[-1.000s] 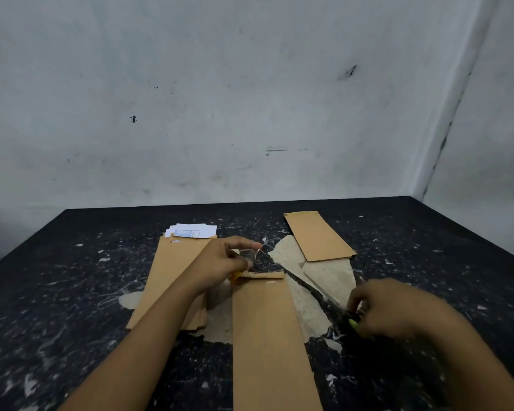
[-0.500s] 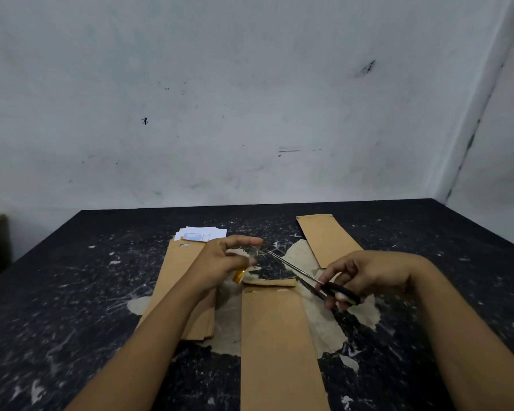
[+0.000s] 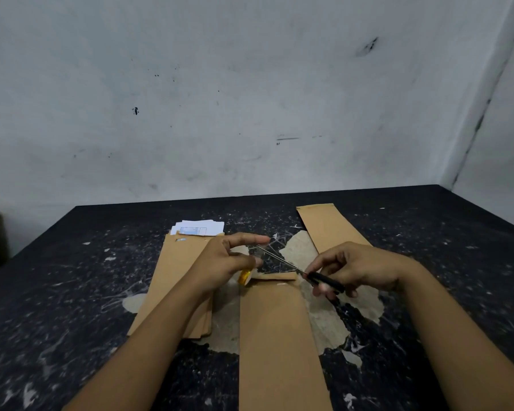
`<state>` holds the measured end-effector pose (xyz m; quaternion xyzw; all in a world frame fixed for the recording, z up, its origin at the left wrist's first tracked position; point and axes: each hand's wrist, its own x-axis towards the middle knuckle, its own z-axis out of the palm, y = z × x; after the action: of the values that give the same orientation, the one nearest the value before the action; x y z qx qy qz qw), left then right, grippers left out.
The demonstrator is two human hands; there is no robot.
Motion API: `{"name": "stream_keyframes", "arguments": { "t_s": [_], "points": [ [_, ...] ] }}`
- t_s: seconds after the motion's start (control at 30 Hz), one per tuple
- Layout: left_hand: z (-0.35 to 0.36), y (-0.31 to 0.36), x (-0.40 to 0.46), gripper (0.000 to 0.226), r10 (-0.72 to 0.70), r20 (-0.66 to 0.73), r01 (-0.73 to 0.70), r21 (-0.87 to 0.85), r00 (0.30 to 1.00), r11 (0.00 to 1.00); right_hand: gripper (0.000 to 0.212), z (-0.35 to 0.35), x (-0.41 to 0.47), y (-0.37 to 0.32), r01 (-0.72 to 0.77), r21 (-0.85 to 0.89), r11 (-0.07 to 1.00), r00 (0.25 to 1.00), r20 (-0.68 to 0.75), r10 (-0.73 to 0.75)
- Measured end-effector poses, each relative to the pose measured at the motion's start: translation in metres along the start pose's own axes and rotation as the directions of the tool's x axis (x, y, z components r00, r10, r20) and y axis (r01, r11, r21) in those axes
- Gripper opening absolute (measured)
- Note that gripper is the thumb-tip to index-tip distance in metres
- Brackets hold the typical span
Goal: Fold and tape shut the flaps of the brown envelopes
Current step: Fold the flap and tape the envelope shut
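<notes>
Fingers of the right hand (image 3: 359,268) grip black-handled metal scissors (image 3: 303,272); the left hand (image 3: 223,262) pinches a small yellow tape roll (image 3: 245,276) above the long brown paper envelope (image 3: 279,336), flap folded, on the black speckled table (image 3: 72,292).

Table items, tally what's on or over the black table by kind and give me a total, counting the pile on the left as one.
Single brown paper envelopes: 2, near one, far one
Stack of brown envelopes: 1
White paper slips bundle: 1
Black-handled scissors in right hand: 1
Yellow tape roll in left hand: 1
Total: 6
</notes>
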<state>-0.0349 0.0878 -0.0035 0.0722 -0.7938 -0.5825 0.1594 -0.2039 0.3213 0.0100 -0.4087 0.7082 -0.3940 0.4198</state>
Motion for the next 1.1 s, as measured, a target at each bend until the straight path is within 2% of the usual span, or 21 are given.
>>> {"name": "stream_keyframes", "arguments": {
  "t_s": [0.5,0.7,0.8,0.93,1.03,1.1],
  "points": [
    [0.001,0.003,-0.003,0.045,-0.050,0.024,0.050,-0.014,0.998,0.999,0.031,0.003,-0.004,-0.005,0.015,-0.098,0.995,0.999,-0.039,-0.019],
    [0.001,0.005,-0.004,0.049,-0.049,0.028,0.050,-0.020,0.998,0.999,0.029,0.005,-0.019,-0.010,-0.072,-0.196,0.978,0.997,-0.028,0.068],
    [0.001,0.004,-0.004,0.051,-0.050,0.042,0.051,-0.014,0.998,0.999,0.024,0.005,-0.039,-0.013,-0.151,-0.251,0.956,0.987,-0.084,0.134],
    [0.001,0.006,-0.005,0.053,-0.038,0.052,0.039,-0.013,0.998,0.999,0.018,0.015,-0.058,-0.004,-0.353,-0.428,0.832,0.924,-0.300,0.237],
    [0.004,0.007,-0.005,0.053,-0.019,0.055,0.020,-0.019,0.998,1.000,0.022,0.029,-0.066,0.001,-0.487,-0.565,0.665,0.855,-0.465,0.230],
    [0.006,0.007,-0.005,0.051,-0.008,0.053,0.009,-0.024,0.999,1.000,0.024,0.036,-0.067,0.000,-0.533,-0.593,0.603,0.825,-0.521,0.216]
  ]
}}
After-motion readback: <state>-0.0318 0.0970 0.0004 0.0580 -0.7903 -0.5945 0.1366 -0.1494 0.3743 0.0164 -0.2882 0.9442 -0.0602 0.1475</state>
